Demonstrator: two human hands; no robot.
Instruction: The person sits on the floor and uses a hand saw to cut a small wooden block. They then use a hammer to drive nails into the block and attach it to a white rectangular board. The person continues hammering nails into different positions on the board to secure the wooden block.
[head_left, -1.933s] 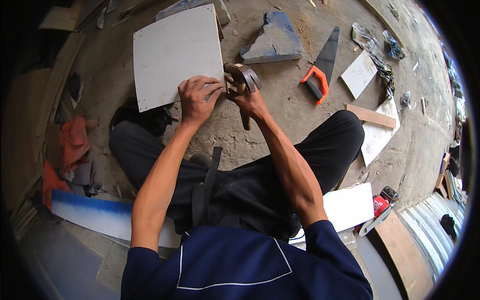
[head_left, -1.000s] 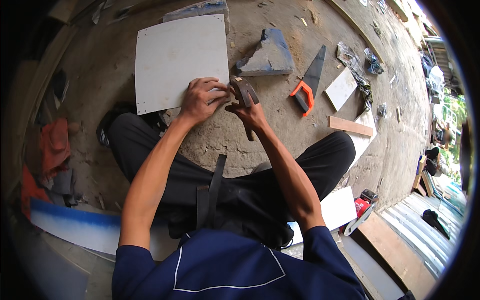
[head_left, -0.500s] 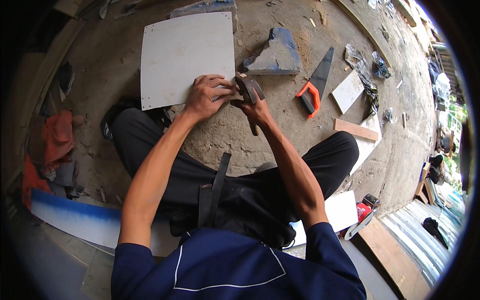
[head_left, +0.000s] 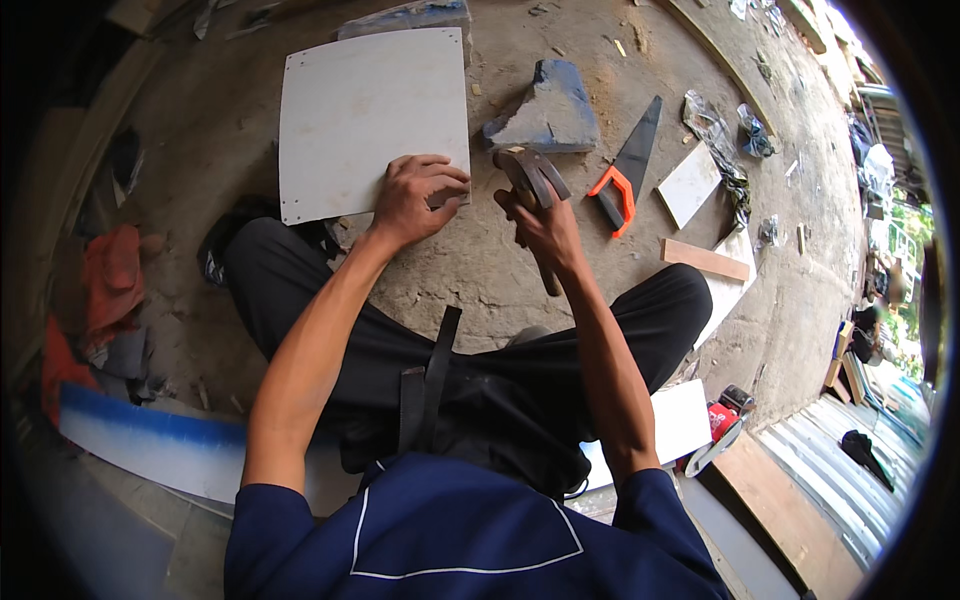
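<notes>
A white square board (head_left: 360, 120) with small dark dots at its corners lies in front of me, slightly raised off the ground. At its near right corner rests my left hand (head_left: 410, 200), fingers curled and thumb drawn toward them; anything pinched there is too small to make out. My right hand (head_left: 552, 238) is closed round the handle of a hammer (head_left: 537, 177). The hammer is held in the air to the right of the board, apart from it, its handle pointing down toward me.
A blue-stained stone block (head_left: 555, 110) lies right of the board, another block (head_left: 400, 18) behind it. Farther right are a hand saw (head_left: 637, 140) with an orange handle, a small white panel (head_left: 690, 187) and a wooden strip (head_left: 705, 259). My crossed legs (head_left: 650, 315) frame the near ground.
My right hand has moved the hammer to the right, away from the board's corner. My left hand stays at that corner, nearly unmoved.
</notes>
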